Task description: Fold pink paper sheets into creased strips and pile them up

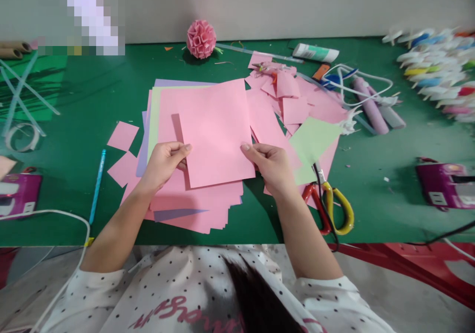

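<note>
A sheet of pink paper is held up in front of me, tilted, over a stack of coloured paper. My left hand pinches its left edge, thumb on top. On the right edge my right hand grips it the same way. The stack shows pink, pale green and purple sheets. Small pink squares lie to the left of it. Right of my right hand are a pale green sheet and scissors with one red and one yellow handle.
Pink paper pieces are heaped behind my right hand. A pink paper ball sits at the back, and a glue stick lies right of it. A blue pencil rests at left. White cables cross the table's edge.
</note>
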A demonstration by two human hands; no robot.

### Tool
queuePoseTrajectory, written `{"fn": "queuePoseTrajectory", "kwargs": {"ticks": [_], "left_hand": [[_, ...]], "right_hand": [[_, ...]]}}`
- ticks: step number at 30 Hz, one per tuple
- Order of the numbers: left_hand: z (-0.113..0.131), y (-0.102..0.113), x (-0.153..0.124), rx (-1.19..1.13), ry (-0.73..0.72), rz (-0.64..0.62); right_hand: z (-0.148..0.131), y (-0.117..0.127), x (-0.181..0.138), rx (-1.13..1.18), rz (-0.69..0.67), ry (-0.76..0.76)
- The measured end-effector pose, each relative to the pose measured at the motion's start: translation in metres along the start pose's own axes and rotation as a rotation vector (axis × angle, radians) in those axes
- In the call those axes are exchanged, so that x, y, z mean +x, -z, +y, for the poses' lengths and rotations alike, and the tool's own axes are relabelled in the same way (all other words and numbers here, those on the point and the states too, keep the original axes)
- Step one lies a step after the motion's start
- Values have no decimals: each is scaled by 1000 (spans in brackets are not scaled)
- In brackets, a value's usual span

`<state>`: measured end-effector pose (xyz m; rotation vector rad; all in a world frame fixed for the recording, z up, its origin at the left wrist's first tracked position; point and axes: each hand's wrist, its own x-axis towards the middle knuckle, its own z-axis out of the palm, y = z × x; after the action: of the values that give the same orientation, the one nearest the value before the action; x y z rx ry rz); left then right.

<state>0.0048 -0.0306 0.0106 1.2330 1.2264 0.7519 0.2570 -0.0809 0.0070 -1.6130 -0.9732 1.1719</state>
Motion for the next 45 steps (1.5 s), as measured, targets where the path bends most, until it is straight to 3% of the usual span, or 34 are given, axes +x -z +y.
{"fn": "queuePoseTrajectory", "kwargs": {"ticks": [12, 19, 28, 39, 43, 45], "left_hand": [[2, 0, 0, -65, 33, -12], [4, 1, -3, -9, 75, -127], [-2, 6, 3, -18, 30, -30], [-3, 6, 2, 31, -1, -39], [5, 4, 0, 189, -94, 31], [8, 4, -1, 279, -139, 89]], "right_hand": [[0, -1, 0, -33, 15, 8], [3, -1, 3, -25, 51, 29], [4, -1, 2, 150, -89, -124], [8, -1, 2, -26, 2, 18], [1, -2, 0, 34, 9, -19], [-2, -2, -2, 98, -52, -87]]}}
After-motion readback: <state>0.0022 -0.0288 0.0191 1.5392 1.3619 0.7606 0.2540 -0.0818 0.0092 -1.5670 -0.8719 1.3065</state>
